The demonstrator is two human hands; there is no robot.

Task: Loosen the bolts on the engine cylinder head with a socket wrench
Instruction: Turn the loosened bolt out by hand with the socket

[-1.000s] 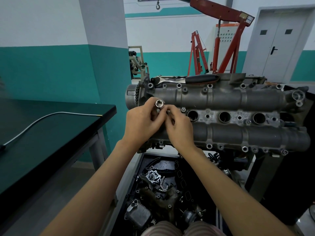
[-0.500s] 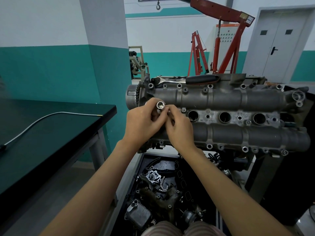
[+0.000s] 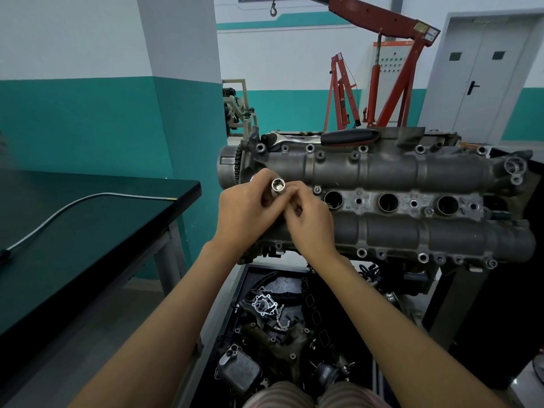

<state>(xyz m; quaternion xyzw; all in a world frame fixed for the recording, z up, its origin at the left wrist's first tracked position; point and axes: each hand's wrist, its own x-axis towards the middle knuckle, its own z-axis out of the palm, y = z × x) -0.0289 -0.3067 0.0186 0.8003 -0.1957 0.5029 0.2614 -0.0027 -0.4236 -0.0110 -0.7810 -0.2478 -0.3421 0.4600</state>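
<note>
Socket [image 3: 278, 186] sits gripped in my left hand [image 3: 245, 213], right hand [image 3: 309, 222] pinching beside it; ratchet wrench [image 3: 321, 137] lies beyond on the cylinder head [image 3: 382, 169]. Advise seating it squarely before fetching it.

We see even, soft indoor light w/ a cool teal cast, no hard shadows. Slight glare on the chrome ratchet [image 3: 297, 139] and the black table [image 3: 88, 231]. Wide-angle lens bends verticals at the edges; the tray [image 3: 347, 290] below sits dim; focus approx sharp throughout.
</note>
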